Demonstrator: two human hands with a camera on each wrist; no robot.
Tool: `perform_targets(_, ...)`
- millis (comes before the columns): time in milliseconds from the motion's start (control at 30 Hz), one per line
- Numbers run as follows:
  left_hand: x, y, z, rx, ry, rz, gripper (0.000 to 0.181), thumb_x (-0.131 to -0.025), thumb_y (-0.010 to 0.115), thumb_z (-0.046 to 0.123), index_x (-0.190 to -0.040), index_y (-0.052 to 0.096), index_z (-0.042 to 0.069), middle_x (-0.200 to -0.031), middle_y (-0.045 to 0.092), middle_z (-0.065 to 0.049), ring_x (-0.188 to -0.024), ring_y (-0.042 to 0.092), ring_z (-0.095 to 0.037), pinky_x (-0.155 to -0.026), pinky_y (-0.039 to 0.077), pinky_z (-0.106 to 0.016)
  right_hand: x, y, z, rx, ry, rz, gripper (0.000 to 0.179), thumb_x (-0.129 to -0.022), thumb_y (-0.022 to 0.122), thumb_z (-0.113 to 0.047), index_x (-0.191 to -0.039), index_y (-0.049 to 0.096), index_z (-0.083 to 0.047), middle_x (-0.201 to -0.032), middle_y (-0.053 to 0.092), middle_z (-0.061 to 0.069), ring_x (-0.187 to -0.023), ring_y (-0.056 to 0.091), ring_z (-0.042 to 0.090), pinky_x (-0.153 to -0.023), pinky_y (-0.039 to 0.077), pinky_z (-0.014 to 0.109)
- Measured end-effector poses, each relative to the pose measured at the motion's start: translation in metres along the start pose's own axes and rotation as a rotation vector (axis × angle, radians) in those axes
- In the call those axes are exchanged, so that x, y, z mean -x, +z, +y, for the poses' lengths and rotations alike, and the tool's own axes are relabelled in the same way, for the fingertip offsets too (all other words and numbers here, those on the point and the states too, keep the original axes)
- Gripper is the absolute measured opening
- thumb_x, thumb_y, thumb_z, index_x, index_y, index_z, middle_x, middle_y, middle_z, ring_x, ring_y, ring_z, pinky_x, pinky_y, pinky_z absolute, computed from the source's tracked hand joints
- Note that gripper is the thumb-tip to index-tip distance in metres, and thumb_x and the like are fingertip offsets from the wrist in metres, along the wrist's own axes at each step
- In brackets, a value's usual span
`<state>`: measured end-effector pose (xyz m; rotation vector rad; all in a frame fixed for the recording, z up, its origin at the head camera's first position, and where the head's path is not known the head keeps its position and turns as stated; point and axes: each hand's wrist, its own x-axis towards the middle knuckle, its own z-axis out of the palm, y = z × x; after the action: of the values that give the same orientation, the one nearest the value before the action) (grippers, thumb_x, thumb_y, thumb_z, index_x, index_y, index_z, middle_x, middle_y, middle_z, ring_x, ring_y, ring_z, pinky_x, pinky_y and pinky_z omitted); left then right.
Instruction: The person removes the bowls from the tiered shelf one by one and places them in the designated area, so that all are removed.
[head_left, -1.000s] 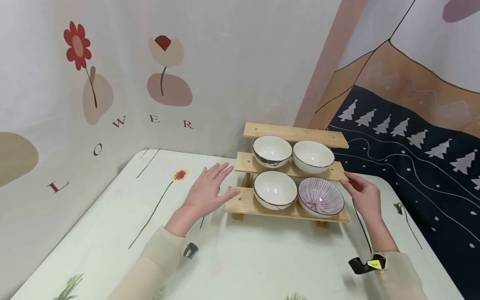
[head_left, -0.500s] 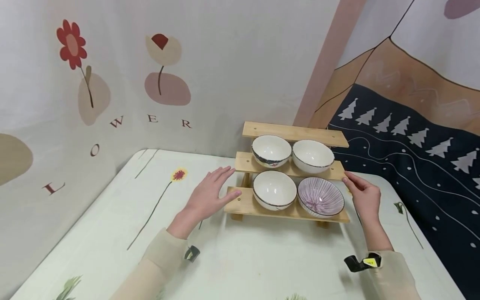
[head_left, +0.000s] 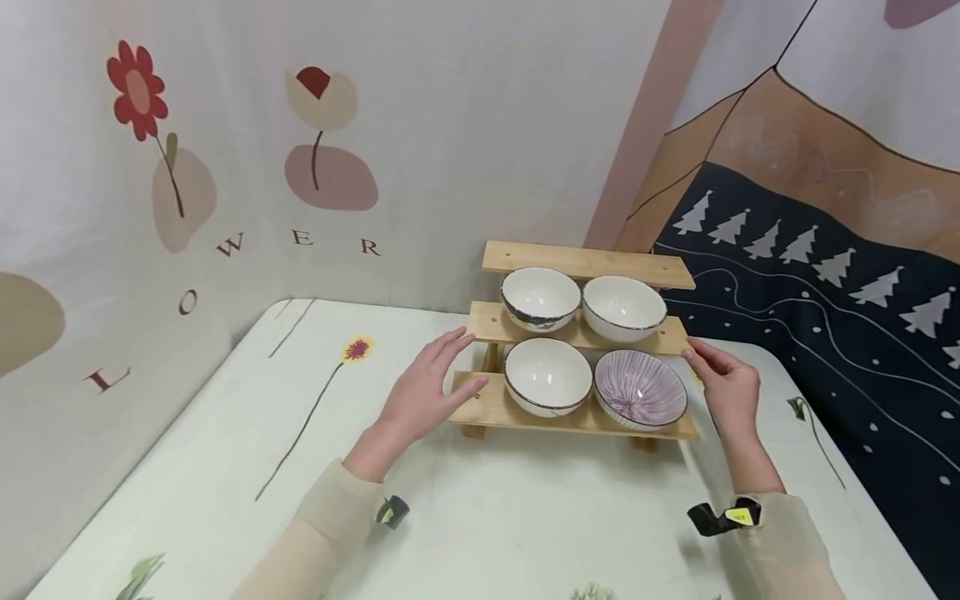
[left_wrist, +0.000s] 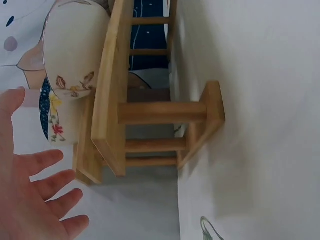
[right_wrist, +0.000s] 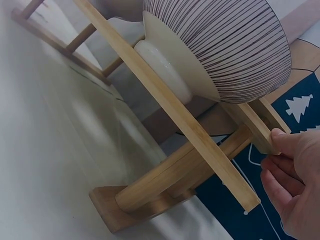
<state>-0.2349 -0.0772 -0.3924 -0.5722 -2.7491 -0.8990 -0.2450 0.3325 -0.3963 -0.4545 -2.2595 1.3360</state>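
A three-tier wooden shelf rack (head_left: 495, 403) stands on the table with bowls on its two lower boards. On the middle board sit a white bowl with a dark floral outside (head_left: 542, 298) and a white bowl with a dark rim (head_left: 624, 307). The bottom board bears another white bowl (head_left: 548, 375) and a purple-striped bowl (head_left: 641, 388). My right hand (head_left: 731, 396) pinches the right end of the middle board, thumb above and fingers curled below in the right wrist view. My left hand (head_left: 423, 392), fingers spread, is at the rack's left side; fingertip contact is unclear.
A white cloth with printed flowers covers the table (head_left: 555, 517). Behind the rack hangs a pale printed curtain (head_left: 450, 150), and a dark blue panel with white trees (head_left: 825, 308) hangs at the right. The rack's top board (head_left: 585, 262) bears no bowls.
My left hand has shifted slightly right, closer to the rack. My right hand stays at the middle board's end. The head view has tilted a little; the bowls keep their places.
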Motion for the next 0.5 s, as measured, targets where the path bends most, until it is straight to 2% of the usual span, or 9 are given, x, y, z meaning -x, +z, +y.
perform_targets(167, 0.000, 0.002, 0.008, 0.079, 0.022, 0.027, 0.068, -0.093, 0.062, 0.053, -0.151, 0.044, 0.021, -0.159, 0.040, 0.000, -0.148, 0.036, -0.025, -0.120, 0.038, -0.052, -0.002, -0.001, 0.000, -0.006, 0.000, 0.002, 0.040, -0.092, 0.072, -0.030, -0.127, 0.069, -0.010, -0.105, 0.070, -0.027, -0.082, 0.055, -0.022, -0.070, 0.048, -0.002)
perform_targets(367, -0.001, 0.011, 0.016, 0.176, 0.044, 0.013, 0.068, -0.091, 0.067, 0.049, -0.149, 0.046, 0.020, -0.154, 0.047, -0.001, -0.145, 0.042, -0.023, -0.121, 0.037, -0.049, -0.002, -0.002, 0.001, -0.055, -0.004, 0.007, 0.040, -0.091, 0.073, -0.029, -0.125, 0.069, -0.008, -0.087, 0.062, -0.041, -0.081, 0.056, -0.023, -0.071, 0.048, -0.003)
perform_targets(500, -0.001, 0.015, 0.021, 0.275, 0.044, 0.005, 0.065, -0.090, 0.071, 0.045, -0.147, 0.049, 0.021, -0.151, 0.050, 0.002, -0.142, 0.045, -0.022, -0.119, 0.040, -0.050, -0.001, 0.001, 0.001, -0.058, 0.001, 0.004, 0.040, -0.091, 0.073, -0.029, -0.126, 0.069, -0.008, -0.095, 0.066, -0.036, -0.081, 0.056, -0.023, -0.072, 0.049, -0.002)
